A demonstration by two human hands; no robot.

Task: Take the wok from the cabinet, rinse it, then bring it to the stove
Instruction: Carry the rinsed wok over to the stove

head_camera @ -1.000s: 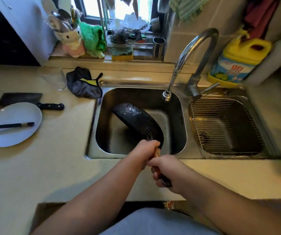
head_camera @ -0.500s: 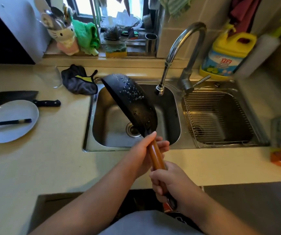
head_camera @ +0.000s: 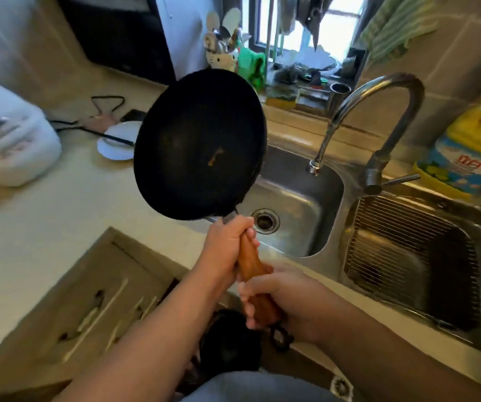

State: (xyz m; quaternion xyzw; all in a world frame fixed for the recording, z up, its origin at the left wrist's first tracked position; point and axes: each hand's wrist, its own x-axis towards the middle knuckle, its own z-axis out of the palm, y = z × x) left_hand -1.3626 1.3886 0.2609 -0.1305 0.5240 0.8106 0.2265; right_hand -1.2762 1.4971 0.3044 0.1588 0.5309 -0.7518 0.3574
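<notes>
Swung left toward the stove, the raised wok (head_camera: 200, 143) could clip the white plate (head_camera: 116, 142) on the counter or drip across it. The black wok hangs tilted, bowl facing the camera, above the sink's (head_camera: 300, 198) left edge. Left hand (head_camera: 227, 246) wraps the wooden handle (head_camera: 252, 264) near the bowl; right hand (head_camera: 284, 304) clenches its end

A home kitchen, lived-in. A steel double sink (head_camera: 306, 198) sits in a beige worktop (head_camera: 45, 227), a gooseneck tap (head_camera: 378, 111) arching over the left basin. A yellow detergent bottle (head_camera: 465, 152) stands at the worktop's right back corner, a white plate (head_camera: 114, 143) lies towards the left, clutter crowds the windowsill (head_camera: 297, 74).
</notes>
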